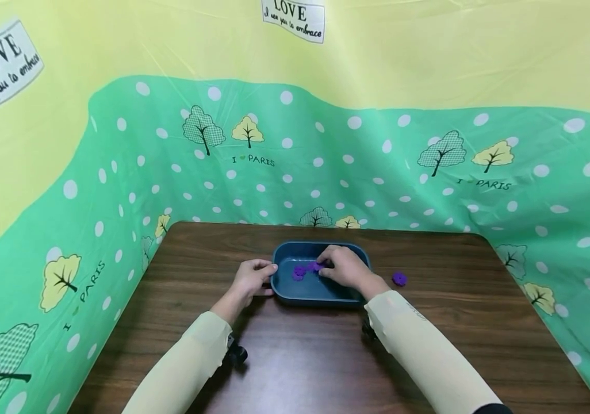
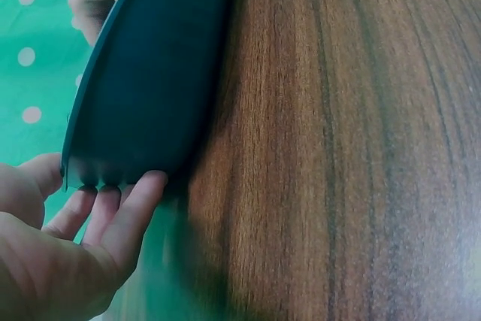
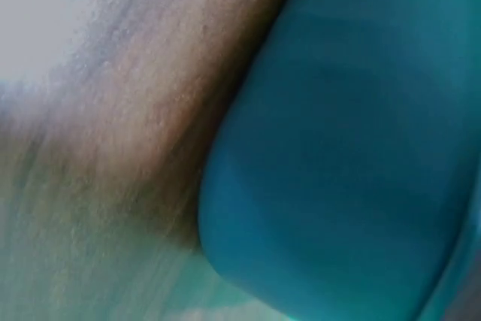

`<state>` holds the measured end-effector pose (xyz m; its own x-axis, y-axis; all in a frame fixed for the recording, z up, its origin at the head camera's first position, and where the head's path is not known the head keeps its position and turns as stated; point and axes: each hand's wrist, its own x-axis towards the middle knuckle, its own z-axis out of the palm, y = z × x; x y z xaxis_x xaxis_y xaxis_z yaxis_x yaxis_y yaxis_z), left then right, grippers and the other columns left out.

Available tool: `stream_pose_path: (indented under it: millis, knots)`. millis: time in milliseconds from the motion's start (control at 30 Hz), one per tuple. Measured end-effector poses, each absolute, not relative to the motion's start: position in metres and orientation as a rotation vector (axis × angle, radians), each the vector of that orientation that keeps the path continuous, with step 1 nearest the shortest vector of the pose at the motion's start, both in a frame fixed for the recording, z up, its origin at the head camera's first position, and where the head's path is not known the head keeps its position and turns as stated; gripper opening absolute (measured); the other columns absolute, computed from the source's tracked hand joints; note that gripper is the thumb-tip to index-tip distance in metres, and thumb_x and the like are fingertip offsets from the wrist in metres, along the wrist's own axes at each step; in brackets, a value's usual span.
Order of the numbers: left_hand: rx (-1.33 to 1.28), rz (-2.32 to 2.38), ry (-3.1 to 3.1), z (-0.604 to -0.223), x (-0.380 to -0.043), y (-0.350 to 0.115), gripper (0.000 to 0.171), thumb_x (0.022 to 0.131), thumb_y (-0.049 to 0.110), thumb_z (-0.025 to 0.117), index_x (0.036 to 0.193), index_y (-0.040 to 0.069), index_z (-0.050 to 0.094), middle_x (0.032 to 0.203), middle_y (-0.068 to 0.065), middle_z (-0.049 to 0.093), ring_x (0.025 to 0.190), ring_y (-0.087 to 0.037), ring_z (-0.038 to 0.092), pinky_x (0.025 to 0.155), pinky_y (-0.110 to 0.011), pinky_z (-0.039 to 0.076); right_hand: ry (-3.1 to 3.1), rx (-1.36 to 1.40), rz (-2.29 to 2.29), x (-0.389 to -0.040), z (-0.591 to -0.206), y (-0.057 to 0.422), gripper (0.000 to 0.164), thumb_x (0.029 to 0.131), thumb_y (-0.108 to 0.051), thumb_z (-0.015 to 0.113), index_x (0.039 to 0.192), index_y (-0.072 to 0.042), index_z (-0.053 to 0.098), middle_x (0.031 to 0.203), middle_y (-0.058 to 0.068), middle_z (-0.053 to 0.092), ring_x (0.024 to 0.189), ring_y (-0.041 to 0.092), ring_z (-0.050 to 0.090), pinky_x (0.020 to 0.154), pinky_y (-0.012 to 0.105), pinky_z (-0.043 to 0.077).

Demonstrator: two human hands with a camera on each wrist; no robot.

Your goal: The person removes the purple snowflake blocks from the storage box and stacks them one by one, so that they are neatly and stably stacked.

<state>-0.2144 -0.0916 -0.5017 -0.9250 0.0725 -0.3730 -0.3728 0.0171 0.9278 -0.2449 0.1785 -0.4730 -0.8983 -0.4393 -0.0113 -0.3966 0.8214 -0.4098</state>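
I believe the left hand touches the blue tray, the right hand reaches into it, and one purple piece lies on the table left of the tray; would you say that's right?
Not quite: the purple piece lies on the table to the right of the blue tray, as the head view shows. The left hand does touch the tray, and the right hand does reach into it.

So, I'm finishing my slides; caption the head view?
Left fingers grip a blue rectangular tray; right fingers reach purple scalloped pieces inside.
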Motion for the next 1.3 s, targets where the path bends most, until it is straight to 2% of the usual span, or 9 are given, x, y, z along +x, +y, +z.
stream_pose_path:
  millis: [233,567,833,933,1300]
  knots:
    - [-0.309,1.979,1.983,-0.501,-0.215,-0.093,0.037,0.102,0.020,0.066,0.132,-0.002,0.063,0.124,-0.024,0.063,0.102,-0.031,0.070,0.073,-0.041,0.067,2.937,-0.781,-0.762,-0.243,-0.465,0.193,0.021,0.091,-0.019,0.080,0.110,-0.009,0.078,0.111,0.005,0.071,0.102,0.023,0.068,0.092,0.044,0.060]
    - [-0.312,1.980,1.984,-0.504,-0.216,-0.095,0.037,0.102,0.020,0.066,0.132,-0.001,0.063,0.122,-0.023,0.064,0.100,-0.030,0.071,0.072,-0.040,0.067,2.957,-0.711,-0.988,-0.236,-0.456,0.208,0.025,0.091,-0.019,0.081,0.114,-0.010,0.077,0.113,0.005,0.072,0.103,0.024,0.067,0.092,0.047,0.059]
    - [-0.304,1.973,1.983,-0.505,-0.216,-0.094,0.037,0.102,0.020,0.066,0.132,-0.001,0.063,0.124,-0.023,0.063,0.101,-0.031,0.070,0.072,-0.040,0.067,3.036,-0.699,-1.082,-0.232,-0.456,0.231,0.021,0.089,-0.020,0.083,0.109,-0.014,0.078,0.108,0.002,0.072,0.097,0.023,0.067,0.076,0.037,0.057]
    - [-0.303,1.975,1.986,-0.505,-0.217,-0.094,0.036,0.102,0.020,0.066,0.131,-0.001,0.063,0.124,-0.023,0.063,0.101,-0.030,0.070,0.072,-0.040,0.067,3.055,-0.676,-1.086,-0.230,-0.455,0.241,0.021,0.089,-0.019,0.083,0.108,-0.013,0.078,0.108,0.003,0.073,0.097,0.024,0.067,0.075,0.035,0.056]
    - [-0.308,1.979,1.978,-0.503,-0.217,-0.093,0.037,0.102,0.021,0.067,0.132,-0.001,0.063,0.125,-0.023,0.063,0.103,-0.031,0.069,0.073,-0.041,0.067,3.044,-0.529,-1.123,-0.224,-0.459,0.279,0.021,0.092,-0.014,0.079,0.111,-0.007,0.075,0.111,0.009,0.071,0.100,0.029,0.068,0.083,0.049,0.063]
